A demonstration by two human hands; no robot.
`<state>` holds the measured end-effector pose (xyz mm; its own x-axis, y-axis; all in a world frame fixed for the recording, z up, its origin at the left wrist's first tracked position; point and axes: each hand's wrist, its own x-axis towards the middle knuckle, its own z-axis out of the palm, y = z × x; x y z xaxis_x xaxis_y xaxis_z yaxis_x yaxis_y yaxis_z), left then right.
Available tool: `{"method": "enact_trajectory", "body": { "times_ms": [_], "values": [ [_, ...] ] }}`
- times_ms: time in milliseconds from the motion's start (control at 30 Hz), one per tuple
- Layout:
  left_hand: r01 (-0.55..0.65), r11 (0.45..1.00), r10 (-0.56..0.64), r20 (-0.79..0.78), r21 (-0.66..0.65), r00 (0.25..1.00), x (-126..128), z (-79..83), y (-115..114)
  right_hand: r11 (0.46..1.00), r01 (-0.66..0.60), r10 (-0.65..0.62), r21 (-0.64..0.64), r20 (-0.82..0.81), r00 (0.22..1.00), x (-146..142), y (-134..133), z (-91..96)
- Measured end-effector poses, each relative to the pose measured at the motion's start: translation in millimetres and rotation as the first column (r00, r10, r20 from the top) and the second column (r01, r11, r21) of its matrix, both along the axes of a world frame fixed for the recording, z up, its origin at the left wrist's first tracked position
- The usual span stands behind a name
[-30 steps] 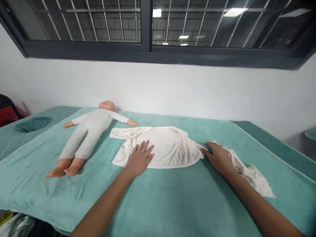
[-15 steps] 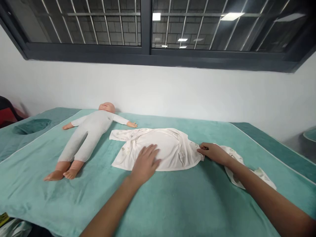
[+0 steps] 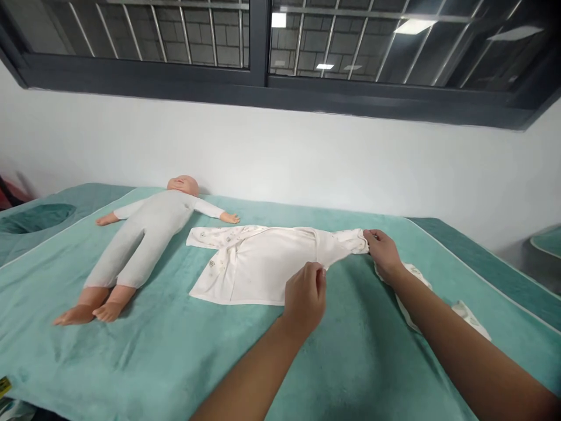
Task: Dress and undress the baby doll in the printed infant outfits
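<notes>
White shirt [image 3: 263,269] spread on the green-covered bed [image 3: 131,368]: left hand [image 3: 305,297] pinches its edge, right hand [image 3: 383,254] its sleeve end. A doll [image 3: 153,231] lies left; the right forearm [image 3: 460,348] partly hides a second cloth [image 3: 470,314].

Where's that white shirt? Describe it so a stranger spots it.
Below the dark-framed window, find the green cover. On it, right of the doll as pictured, lies the white shirt, one sleeve end in the right hand. Unlike the crumpled cloth behind the right forearm, it is spread mostly flat.

White long-sleeved shirt [image 3: 263,269], mostly spread flat
</notes>
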<state>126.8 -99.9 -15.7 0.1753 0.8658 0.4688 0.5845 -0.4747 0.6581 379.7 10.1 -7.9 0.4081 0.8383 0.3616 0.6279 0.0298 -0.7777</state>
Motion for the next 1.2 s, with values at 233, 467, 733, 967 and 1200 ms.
{"method": "enact_trajectory", "body": {
  "times_ms": [233, 467, 733, 967, 1200],
  "values": [
    [0.188, 0.982, -0.186, 0.102, -0.018, 0.977, -1.6, 4.2, -7.3, 0.989, 0.111, -0.129, 0.101, 0.2, 0.971, -1.4, 9.7, -1.6],
    [0.185, 0.982, -0.176, 0.154, -0.046, 0.972, -1.5, 0.9, -3.7, 0.984, 0.164, -0.176, 0.065, 0.404, 0.898, -27.9, -13.0, -16.9],
    [0.231, 0.971, -0.205, 0.275, -0.066, 0.939, -1.6, 1.3, -2.1, 0.979, 0.175, -0.144, -0.104, 0.253, 0.957, -4.3, -8.0, -16.2],
    [0.293, 0.956, -0.282, 0.239, -0.011, 0.929, -2.2, 3.7, -2.6, 0.99, 0.026, -0.031, 0.138, 0.033, 0.999, -0.2, 25.4, -17.3],
    [0.334, 0.942, -0.335, 0.018, 0.026, 0.942, 5.2, 2.3, 0.3, 0.996, 0.029, -0.039, 0.086, 0.123, 0.992, -15.5, 19.3, -16.6]
  ]
}}
